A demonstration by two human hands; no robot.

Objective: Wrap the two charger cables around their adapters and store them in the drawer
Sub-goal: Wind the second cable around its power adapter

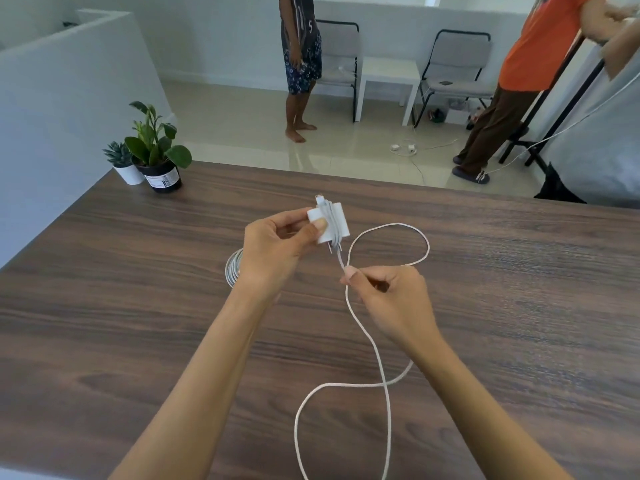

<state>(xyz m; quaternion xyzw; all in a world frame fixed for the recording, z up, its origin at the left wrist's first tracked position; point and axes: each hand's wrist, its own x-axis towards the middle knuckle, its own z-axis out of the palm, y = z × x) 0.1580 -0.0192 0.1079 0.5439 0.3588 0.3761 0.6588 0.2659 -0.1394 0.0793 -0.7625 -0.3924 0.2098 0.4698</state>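
Centre of the frame, just above the middle: the left hand (pixel 277 244) has the white adapter (pixel 327 221) up off the dark wood surface (pixel 138 306), its grip closed on the block with the thumb pressed flat across the near face and the fingers curled behind. Several turns of white cable (pixel 372 344) already sit snug around the adapter's middle, and a small connector end pokes out at its top edge.

From the bottom of the adapter the cable drops a short way to the right hand (pixel 391 296), just right of centre, whose grip is a pinch, thumb and forefinger nipped on the cord, the other fingers curled in. Below the pinch the cable snakes down toward the lower edge of the frame, crosses itself once and runs out at the bottom. A second loose loop lies on the surface to the right of the adapter, arcing round toward the right hand.

Tucked behind the left wrist, left of centre, a second charger (pixel 232 268) lies on the surface in a tight white coil, mostly hidden by the arm.

Upper left, at the surface's far corner, a leafy plant in a black pot (pixel 162 176) stands just beside a small succulent in a white pot (pixel 129 173). Beyond, on the pale floor, two people stand near two chairs (pixel 453 57).
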